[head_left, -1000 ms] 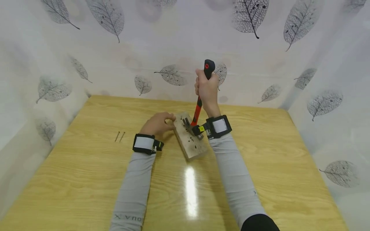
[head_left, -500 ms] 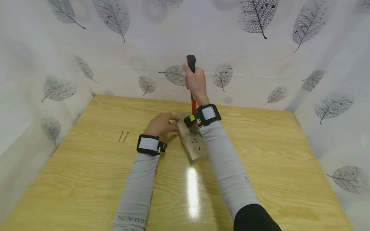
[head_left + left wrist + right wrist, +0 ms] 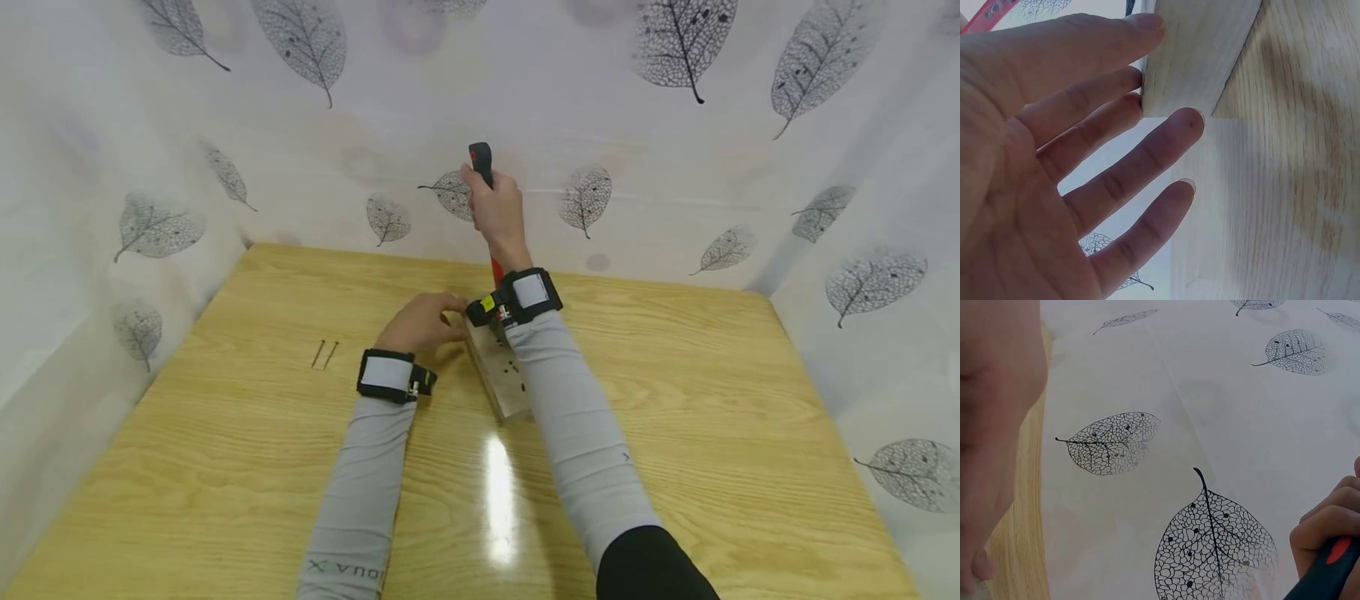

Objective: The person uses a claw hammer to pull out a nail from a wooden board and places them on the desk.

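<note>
My right hand (image 3: 499,212) grips the black and red handle of a claw hammer (image 3: 480,158), which stands nearly upright over the block. My right wrist and its strapped camera hide the hammer's head. In the right wrist view, curled fingers (image 3: 1329,528) wrap the hammer handle (image 3: 1325,575). A pale wooden block (image 3: 498,375) with several dark holes lies slanted on the table. My left hand (image 3: 420,323) holds the block's far left corner. In the left wrist view, the thumb and two fingertips touch the block (image 3: 1200,56); the other two fingers (image 3: 1147,156) extend past it.
Two nails (image 3: 324,355) lie side by side on the wooden table (image 3: 247,467), left of my left hand. Behind the table's far edge hangs a pale, leaf-patterned curtain (image 3: 540,83), which also encloses both sides.
My right hand has swung left with the hammer handle, from leaning right to leaning slightly left. My wrist now covers the hammer's head. The left hand keeps its place on the block.
</note>
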`<state>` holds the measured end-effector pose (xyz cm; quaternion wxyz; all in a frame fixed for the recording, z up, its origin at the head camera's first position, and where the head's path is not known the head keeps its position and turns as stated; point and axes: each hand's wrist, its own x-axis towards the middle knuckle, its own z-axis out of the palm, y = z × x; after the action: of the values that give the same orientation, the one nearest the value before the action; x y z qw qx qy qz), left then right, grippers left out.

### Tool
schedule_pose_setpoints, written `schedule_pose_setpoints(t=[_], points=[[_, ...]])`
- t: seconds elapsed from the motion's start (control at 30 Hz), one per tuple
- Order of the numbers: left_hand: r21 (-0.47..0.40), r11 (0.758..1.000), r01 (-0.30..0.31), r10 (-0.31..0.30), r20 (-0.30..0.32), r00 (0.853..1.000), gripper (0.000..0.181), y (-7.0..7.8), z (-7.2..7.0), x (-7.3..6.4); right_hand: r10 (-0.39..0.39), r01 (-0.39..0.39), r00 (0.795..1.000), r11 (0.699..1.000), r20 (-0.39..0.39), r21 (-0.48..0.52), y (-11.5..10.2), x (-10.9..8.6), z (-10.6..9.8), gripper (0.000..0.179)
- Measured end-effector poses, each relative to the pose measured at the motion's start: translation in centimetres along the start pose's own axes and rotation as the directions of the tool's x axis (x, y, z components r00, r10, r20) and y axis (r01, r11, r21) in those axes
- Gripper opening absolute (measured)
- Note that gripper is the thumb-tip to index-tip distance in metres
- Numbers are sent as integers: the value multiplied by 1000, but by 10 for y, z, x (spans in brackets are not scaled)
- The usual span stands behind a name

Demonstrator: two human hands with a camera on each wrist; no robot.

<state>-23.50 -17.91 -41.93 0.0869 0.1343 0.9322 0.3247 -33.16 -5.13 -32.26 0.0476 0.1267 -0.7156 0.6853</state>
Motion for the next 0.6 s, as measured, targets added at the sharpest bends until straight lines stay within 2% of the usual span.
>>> schedule_pose_setpoints(t=[0.17, 0.37, 0.6], points=[[5, 1000, -10, 10, -6, 1000, 39, 0, 1, 0, -47, 49, 998, 998, -35, 33, -1, 2, 3, 38], [19, 1000, 25, -24, -17, 1000, 36, 2, 3, 0, -86, 89, 996, 989, -37, 114, -2, 0, -2, 35], [24, 999, 39, -39, -10, 999, 37, 1, 1, -1, -137, 141, 990, 984, -43, 107, -7, -12, -4, 36]])
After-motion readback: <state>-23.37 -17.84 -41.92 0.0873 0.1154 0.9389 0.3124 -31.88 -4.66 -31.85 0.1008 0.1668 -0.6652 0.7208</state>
